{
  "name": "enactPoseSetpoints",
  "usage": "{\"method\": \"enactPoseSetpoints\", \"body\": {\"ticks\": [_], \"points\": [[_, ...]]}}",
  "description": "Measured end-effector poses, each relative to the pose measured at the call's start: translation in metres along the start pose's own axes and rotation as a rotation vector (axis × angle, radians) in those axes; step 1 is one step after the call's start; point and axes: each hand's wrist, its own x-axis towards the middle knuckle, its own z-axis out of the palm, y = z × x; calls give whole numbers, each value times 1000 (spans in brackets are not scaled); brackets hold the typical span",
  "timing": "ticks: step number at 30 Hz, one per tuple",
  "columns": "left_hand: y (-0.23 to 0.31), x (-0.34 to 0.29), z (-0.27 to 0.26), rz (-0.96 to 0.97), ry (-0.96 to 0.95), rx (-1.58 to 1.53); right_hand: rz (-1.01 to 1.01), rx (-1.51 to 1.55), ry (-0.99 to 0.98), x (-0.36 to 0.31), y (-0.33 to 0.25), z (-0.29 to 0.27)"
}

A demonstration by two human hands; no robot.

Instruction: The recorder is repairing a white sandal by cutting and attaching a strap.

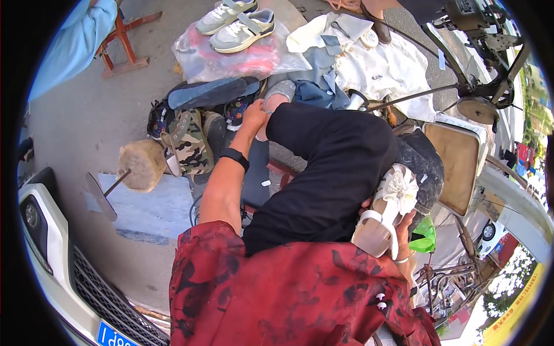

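A white sandal [378, 222] with a large flower on its strap lies across my lap, tilted. My right hand [403, 230] grips it from beneath; a thumb or fingertip shows on the far side, the rest hidden under the sole. My left arm, with a black wristband, reaches down over the leg in black trousers [326, 167]. At its end my left hand [254, 118] has its fingers curled at the edge of the grey textured slip-on shoe [281, 91] on my foot. The fingertips are partly hidden there.
Grey sneakers [242, 32] rest on a plastic bag [231, 60]. Beside my left arm lie a camouflage shoe [192, 144], blue insoles [210, 94] and a wooden block [141, 165]. A sewing machine [485, 69] stands far right, a white vehicle [55, 242] near left. Another person's blue sleeve [75, 43] shows top left.
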Motion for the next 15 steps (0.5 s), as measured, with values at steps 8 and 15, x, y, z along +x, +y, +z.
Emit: {"method": "enactPoseSetpoints", "body": {"ticks": [8,15], "points": [[-17,-4,1,-223,-143,-61,30,35,62,-5,0,5],[-48,-30,0,-323,30,-77,153,115,-16,-7,1,2]]}}
